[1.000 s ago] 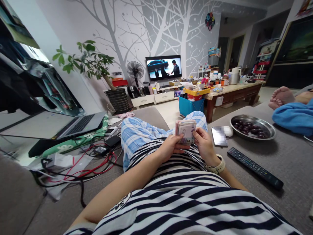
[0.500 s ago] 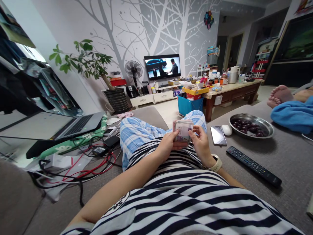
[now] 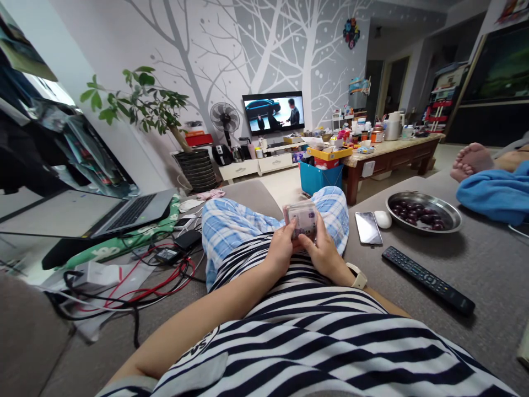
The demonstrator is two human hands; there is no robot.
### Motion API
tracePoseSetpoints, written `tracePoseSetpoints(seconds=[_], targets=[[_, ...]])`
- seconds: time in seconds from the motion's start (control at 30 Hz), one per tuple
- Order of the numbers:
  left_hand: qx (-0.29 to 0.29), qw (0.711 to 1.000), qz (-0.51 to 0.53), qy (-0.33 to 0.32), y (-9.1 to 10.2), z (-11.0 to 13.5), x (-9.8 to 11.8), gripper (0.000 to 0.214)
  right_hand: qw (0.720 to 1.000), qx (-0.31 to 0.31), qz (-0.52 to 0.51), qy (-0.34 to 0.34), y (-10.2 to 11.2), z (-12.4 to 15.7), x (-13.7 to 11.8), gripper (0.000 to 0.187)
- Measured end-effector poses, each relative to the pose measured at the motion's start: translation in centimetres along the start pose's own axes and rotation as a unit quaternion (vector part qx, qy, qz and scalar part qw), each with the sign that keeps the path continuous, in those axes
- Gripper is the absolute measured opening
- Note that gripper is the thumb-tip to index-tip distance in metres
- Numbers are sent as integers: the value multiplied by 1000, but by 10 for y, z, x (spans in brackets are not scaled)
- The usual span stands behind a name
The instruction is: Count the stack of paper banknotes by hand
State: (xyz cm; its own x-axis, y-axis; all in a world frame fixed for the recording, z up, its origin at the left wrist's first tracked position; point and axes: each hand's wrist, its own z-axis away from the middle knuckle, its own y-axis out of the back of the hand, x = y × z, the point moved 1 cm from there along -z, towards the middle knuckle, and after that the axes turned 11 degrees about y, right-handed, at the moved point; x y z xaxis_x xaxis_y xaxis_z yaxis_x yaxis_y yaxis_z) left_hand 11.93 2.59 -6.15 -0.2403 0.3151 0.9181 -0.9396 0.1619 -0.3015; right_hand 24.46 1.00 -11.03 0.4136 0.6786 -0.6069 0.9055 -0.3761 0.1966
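Observation:
A stack of banknotes [image 3: 305, 216], purplish with a 5 printed on the front note, is held upright above my lap. My left hand [image 3: 282, 245] grips its left side, thumb across the front and fingers behind. Around the lower right edge closes my right hand [image 3: 324, 248], its thumb pressed on the front note near the bottom. The fingers behind the stack are mostly hidden. A pale watch [image 3: 357, 275] sits on my right wrist.
Right of me on the sofa lie a phone [image 3: 369, 228], a white mouse [image 3: 382, 220], a remote control [image 3: 427, 280] and a steel bowl [image 3: 454, 221] of dark round fruit. Tangled cables [image 3: 165, 281] and a laptop [image 3: 132, 212] are at left. Another person's foot [image 3: 473, 160] rests at far right.
The banknotes have shifted slightly left and tilted. My right hand has moved from the stack's upper right edge down to its lower right, its thumb now lower on the front note.

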Motion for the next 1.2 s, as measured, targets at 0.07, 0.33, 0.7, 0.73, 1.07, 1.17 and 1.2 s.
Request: tracePoseSetpoints(seconds=[0.07, 0.33, 0.7, 0.73, 1.07, 1.17, 1.2], targets=[[-26, 1000, -2, -14, 0, -2, -4, 31, 999, -39, 5, -6, -7, 3, 4, 90], [-15, 1000, -22, 8, 0, -4, -2, 34, 993, -106, 45, -11, -15, 7, 7, 115], [17, 1000, 0, -3, 2, -6, 5, 36, 995, -95, -20, 11, -7, -1, 1, 109], [20, 1000, 10, -8, 3, -7, 7, 35, 996, -81, -35, 11, -5, -6, 3, 100], [18, 998, 28, 51, 5, -2, 6, 25, 999, 24, -2, -21, 22, -32, -3, 34], [0, 998, 14, 56, 3, 0, 3, 20, 999, 30, 6, -26, 22, -21, -8, 37], [-2, 998, 10, 56, 3, 0, 2, 19, 999, 33, 7, -26, 22, -17, -9, 37]])
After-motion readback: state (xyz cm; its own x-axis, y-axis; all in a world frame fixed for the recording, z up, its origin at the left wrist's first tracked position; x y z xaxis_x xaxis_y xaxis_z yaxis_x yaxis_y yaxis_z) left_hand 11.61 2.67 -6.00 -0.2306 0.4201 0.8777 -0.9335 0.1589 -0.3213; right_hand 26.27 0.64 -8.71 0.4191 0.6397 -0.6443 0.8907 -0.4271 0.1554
